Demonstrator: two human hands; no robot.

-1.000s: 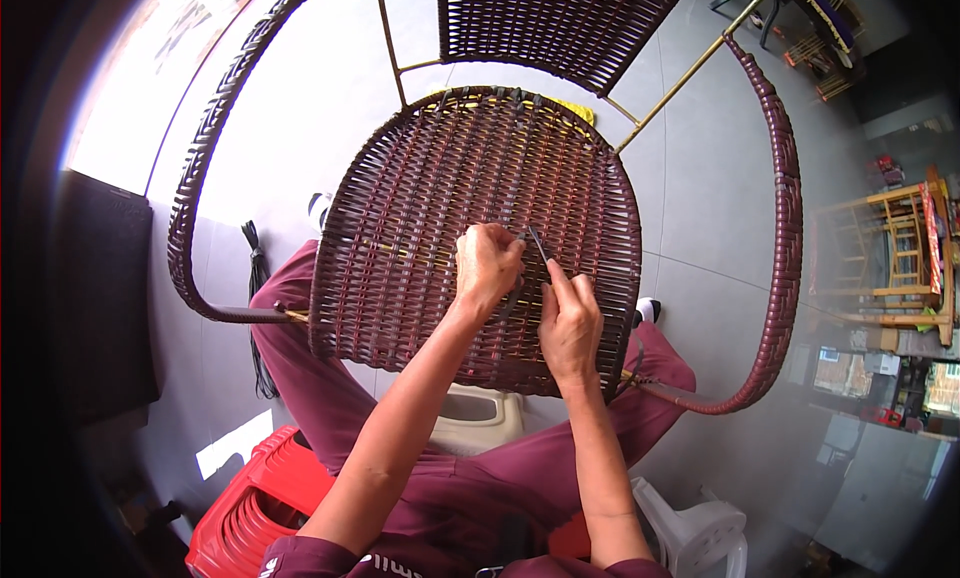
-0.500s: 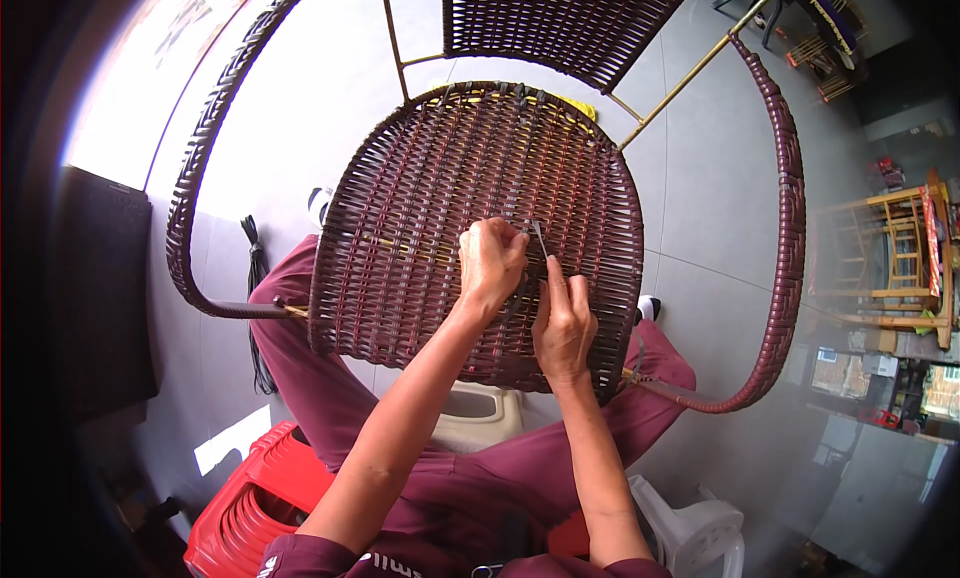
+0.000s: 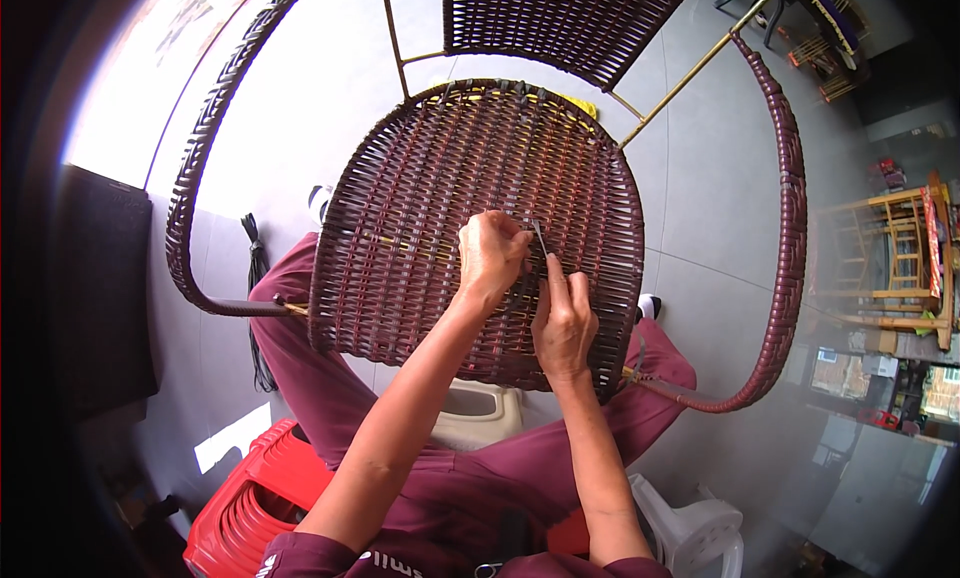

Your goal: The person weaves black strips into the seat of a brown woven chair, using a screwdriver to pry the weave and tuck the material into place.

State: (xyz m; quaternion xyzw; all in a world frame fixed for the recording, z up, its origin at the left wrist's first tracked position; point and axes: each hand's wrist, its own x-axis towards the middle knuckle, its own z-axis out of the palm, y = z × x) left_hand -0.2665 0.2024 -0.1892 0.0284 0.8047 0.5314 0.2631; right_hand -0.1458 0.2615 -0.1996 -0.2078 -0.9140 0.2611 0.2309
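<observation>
A dark brown woven wicker chair seat (image 3: 420, 178) lies tilted in front of me, over my knees. My left hand (image 3: 492, 253) is closed in a pinch just right of the middle of the seat. A dark weaving strip (image 3: 518, 290) trails below its fingers. Beside it, my right hand (image 3: 565, 323) grips a thin metal tool with a flat tip (image 3: 541, 236), index finger stretched along the shaft. That tip meets the weave close to my left fingertips. The tool's handle is hidden in my right palm.
Woven armrests curve round on the left (image 3: 190, 188) and right (image 3: 790, 228); the woven backrest (image 3: 560, 23) is at the top. A bundle of dark strips (image 3: 257, 268) lies on the floor. Red stools (image 3: 250, 498), a beige stool (image 3: 470, 413) and a white plastic stool (image 3: 690, 528) are near me.
My left hand has turned and shifted slightly, its knuckles a little higher, still by the tool's tip. The right hand and tool look nearly unmoved.
</observation>
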